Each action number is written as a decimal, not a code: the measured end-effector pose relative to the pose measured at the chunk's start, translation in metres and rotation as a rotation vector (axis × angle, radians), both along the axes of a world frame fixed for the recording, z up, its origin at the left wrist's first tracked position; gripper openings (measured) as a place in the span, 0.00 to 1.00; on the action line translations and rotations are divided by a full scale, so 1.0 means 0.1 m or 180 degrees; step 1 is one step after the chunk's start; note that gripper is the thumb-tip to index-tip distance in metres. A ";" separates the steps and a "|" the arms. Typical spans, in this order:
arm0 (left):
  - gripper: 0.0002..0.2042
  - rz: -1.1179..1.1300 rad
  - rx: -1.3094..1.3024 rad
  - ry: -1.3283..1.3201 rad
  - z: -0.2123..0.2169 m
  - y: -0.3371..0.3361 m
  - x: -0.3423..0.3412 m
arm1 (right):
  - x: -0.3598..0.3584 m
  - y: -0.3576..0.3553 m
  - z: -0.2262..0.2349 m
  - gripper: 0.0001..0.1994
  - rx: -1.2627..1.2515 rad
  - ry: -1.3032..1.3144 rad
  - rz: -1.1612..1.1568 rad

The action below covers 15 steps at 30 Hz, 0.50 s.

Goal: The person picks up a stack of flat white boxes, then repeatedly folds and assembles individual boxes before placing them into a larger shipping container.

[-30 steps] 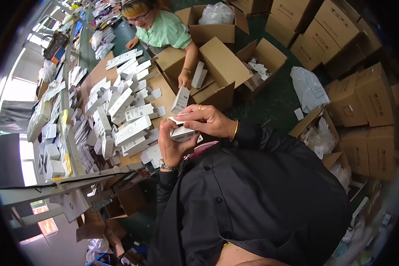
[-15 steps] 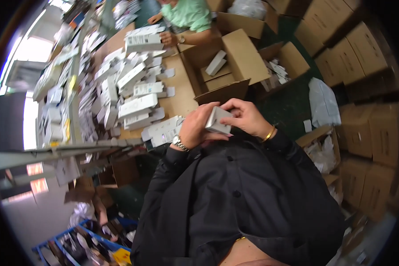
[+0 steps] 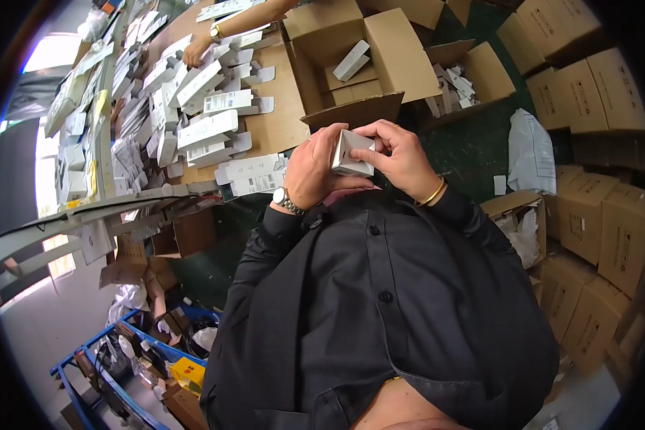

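Note:
Close in front of my chest I hold a small white carton (image 3: 352, 156), its end turned up toward me. My left hand (image 3: 312, 166), with a watch at its wrist, wraps round the carton's left side. My right hand (image 3: 403, 161), wearing a gold bangle, grips the far right edge, and its thumb presses on the end face. Both hands are closed on the carton; its far side is hidden by my fingers. Just left of my left hand, a flat white carton (image 3: 254, 175) lies at the table's near edge.
Many white cartons (image 3: 204, 129) pile up on the wooden table (image 3: 274, 129). Another person's arm (image 3: 247, 20) reaches over them. A large open cardboard box (image 3: 401, 57) with one white carton inside stands beyond my hands. Stacked brown boxes (image 3: 584, 93) line the right; a blue-framed cart (image 3: 86, 358) stands lower left.
The other person's hand has moved left, onto the carton pile. My view has shifted, so my hands and carton sit slightly higher in the picture. My grip looks much the same.

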<state>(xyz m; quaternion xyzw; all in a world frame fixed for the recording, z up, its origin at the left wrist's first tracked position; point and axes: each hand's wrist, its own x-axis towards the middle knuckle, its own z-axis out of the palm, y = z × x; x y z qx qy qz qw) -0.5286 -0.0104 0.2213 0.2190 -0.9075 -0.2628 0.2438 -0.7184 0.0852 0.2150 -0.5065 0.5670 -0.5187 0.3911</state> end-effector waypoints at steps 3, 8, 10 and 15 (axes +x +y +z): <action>0.51 -0.0074 -0.0146 -0.0124 0.01 0.00 -0.06 | -0.03 0.05 0.00 0.13 -0.0064 0.0060 -0.0091; 0.51 -0.0247 -0.0313 -0.0128 0.01 0.00 -0.19 | -0.06 0.15 0.05 0.13 -0.0271 0.0368 -0.0376; 0.51 -0.0246 -0.0306 -0.0067 -0.01 0.02 -0.24 | -0.08 0.18 0.05 0.13 -0.0322 0.0432 -0.0493; 0.51 -0.0241 -0.0272 -0.0079 0.00 0.06 -0.26 | -0.13 0.23 0.10 0.13 -0.0272 0.0415 -0.0402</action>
